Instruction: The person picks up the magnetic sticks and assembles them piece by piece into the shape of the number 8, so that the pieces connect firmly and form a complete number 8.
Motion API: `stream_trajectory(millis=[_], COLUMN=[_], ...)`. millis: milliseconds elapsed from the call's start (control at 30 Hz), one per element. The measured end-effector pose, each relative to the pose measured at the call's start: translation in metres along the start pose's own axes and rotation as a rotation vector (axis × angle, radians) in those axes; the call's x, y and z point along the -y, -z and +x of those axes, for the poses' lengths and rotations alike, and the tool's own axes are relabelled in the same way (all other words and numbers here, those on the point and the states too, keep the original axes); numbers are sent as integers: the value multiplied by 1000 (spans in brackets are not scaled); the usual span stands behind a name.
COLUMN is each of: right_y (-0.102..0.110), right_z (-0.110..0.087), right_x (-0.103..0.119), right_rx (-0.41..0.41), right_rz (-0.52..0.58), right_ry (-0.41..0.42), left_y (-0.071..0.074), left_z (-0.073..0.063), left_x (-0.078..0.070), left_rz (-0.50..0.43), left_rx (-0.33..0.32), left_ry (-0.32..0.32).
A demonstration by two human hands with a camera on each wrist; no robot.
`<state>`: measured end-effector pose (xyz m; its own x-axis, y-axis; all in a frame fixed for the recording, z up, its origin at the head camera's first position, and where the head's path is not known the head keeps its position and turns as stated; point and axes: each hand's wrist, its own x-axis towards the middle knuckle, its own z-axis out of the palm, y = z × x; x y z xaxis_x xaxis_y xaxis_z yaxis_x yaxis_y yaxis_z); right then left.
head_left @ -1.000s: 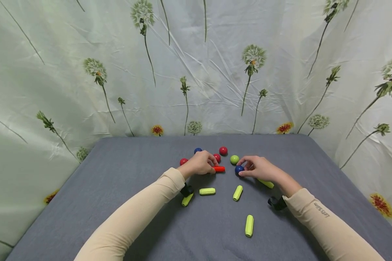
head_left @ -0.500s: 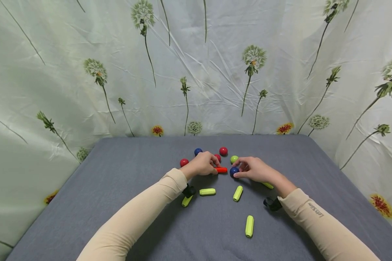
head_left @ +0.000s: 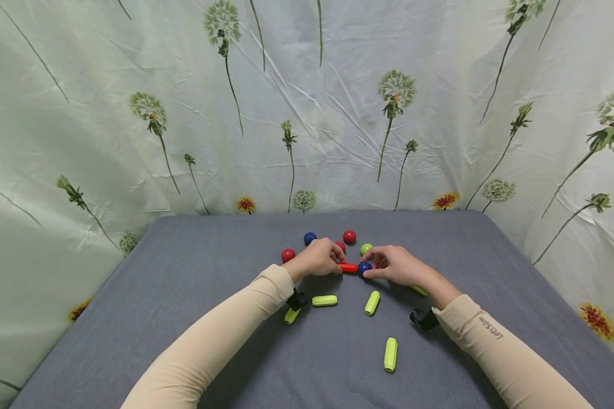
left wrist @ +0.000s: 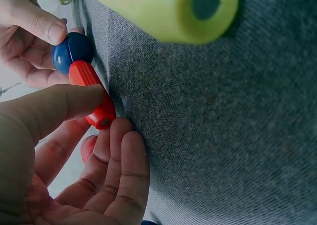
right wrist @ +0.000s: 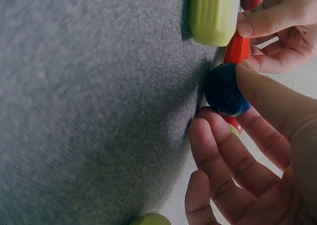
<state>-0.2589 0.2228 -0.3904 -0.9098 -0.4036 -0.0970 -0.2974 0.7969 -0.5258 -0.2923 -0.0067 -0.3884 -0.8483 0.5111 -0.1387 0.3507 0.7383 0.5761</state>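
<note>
A red ball lies well left of the red stick on the counter, as do, nearer the person, a part-hidden lime stick and, beyond, a far blue ball. The left hand has its grip on the red stick; a second lime stick lies on the stick's near left, two more red balls beyond it. Touching its right end is the blue ball, pinched in the right hand's grip. A green ball sits beyond and right of the stick; three lime sticks lie right and nearer.
</note>
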Motion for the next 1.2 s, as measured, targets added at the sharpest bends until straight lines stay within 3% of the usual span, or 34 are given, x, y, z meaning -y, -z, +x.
stream_trajectory(millis=[733,967,1200], right_y=[-2,-1,0], right_z=[-1,-2,-1], right_x=[4,3,4], right_rx=[-12,-18,-19], right_rz=[-39,-31,-37], right_ry=[-8,5,3], left_y=[6,24,44], left_z=[-10,-10,-8], left_x=[0,5,11], left_rz=[-27,-23,20], left_rx=[5,-30,-106], left_ry=[24,15,17])
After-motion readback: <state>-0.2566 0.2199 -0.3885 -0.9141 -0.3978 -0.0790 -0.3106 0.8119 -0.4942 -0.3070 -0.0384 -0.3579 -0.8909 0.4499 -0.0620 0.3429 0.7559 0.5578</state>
